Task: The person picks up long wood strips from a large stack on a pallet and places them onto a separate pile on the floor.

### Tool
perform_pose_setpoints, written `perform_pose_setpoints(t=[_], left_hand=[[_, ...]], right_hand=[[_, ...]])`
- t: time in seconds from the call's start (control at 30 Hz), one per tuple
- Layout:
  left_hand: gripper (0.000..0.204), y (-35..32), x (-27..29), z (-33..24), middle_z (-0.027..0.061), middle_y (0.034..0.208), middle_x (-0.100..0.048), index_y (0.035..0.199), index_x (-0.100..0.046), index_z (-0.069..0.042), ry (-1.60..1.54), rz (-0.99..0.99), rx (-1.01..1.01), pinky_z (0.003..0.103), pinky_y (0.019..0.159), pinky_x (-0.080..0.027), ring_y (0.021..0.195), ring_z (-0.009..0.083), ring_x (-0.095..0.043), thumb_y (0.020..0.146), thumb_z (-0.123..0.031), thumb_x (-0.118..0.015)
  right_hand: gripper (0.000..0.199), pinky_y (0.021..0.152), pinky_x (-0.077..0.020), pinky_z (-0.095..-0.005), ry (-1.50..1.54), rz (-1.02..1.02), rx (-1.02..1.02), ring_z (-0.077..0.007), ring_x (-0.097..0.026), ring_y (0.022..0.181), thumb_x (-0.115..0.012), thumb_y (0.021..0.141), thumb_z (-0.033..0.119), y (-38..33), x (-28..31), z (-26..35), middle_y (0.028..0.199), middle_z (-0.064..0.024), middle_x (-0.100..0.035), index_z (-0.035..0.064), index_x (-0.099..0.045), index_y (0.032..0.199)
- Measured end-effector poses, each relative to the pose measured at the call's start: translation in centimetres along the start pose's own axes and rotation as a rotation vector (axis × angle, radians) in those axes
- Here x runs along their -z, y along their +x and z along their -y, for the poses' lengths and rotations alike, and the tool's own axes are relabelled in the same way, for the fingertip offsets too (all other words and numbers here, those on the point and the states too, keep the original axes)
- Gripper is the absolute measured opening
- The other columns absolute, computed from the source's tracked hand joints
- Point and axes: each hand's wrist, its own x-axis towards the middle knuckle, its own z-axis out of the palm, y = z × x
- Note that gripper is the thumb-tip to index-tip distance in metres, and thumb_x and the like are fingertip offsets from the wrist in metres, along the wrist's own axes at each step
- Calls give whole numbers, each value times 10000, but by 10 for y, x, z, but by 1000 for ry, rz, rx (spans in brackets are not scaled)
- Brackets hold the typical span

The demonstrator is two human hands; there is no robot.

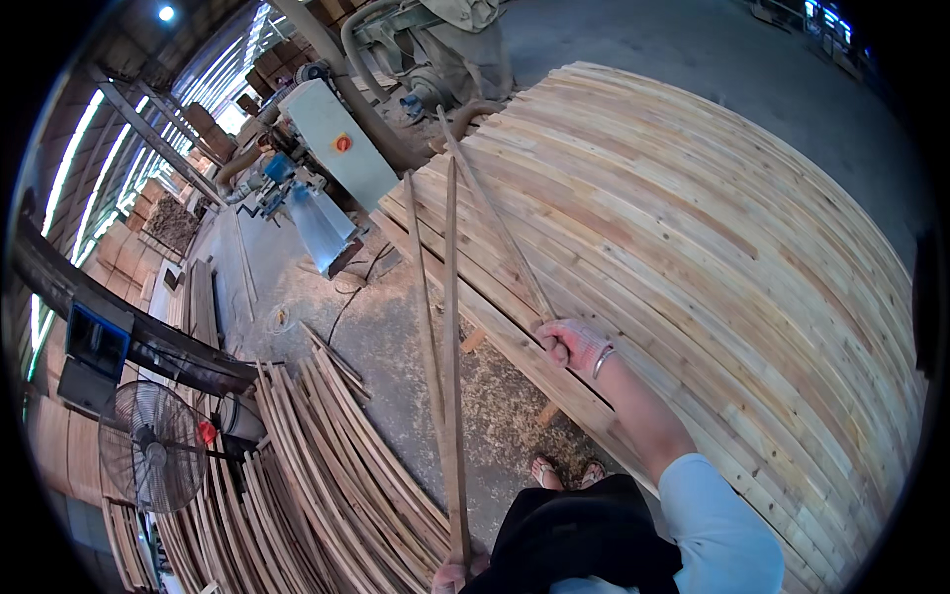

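Observation:
My left hand, low in the head view, is closed around the near end of long thin wooden strips. Two of them show, rising away from me and spreading apart toward their far ends. My right hand, with a bracelet at the wrist, is closed on the near end of another wooden strip. That strip slants away to the far left, over the edge of a wide layer of pale planks. The right fingers are partly hidden from view.
Many narrow strips lie piled at the left, beside a standing fan. A machine with a grey cabinet stands beyond. Sawdust covers the floor by my feet. A gap runs along the planks' near edge.

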Motion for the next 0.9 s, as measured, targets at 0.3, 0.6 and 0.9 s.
perform_pose_setpoints(t=[0.3, 0.6, 0.9], left_hand=[[495, 5, -23, -3, 55, 782, -572, 1140, -504, -9, 337, -137, -190, 275, 614, -477, 675, 155, -572, 683, -99, -672], [503, 66, -61, -42, 74, 883, -601, 1092, -530, 56, 454, 4, -138, 276, 732, -469, 805, 147, -568, 704, -206, -714], [493, 162, -135, -47, 119, 997, -626, 1127, -532, 35, 539, 95, -199, 325, 767, -485, 887, 164, -587, 897, -398, -577]], right_hand=[[162, 368, -384, -267, -81, -76, -137, -122, -516, 433, -642, 847, 189, -85, -18, -139, 583, -17, -538, 95, -583, 965], [269, 563, -525, -311, 70, -58, -229, -159, -614, 627, -602, 912, 265, -147, -32, -163, 781, -57, -629, 72, -579, 1098], [435, 874, -492, -325, 59, -155, -149, -159, -577, 1035, -580, 929, 248, -198, -26, -173, 1152, -66, -589, 75, -451, 1307]])
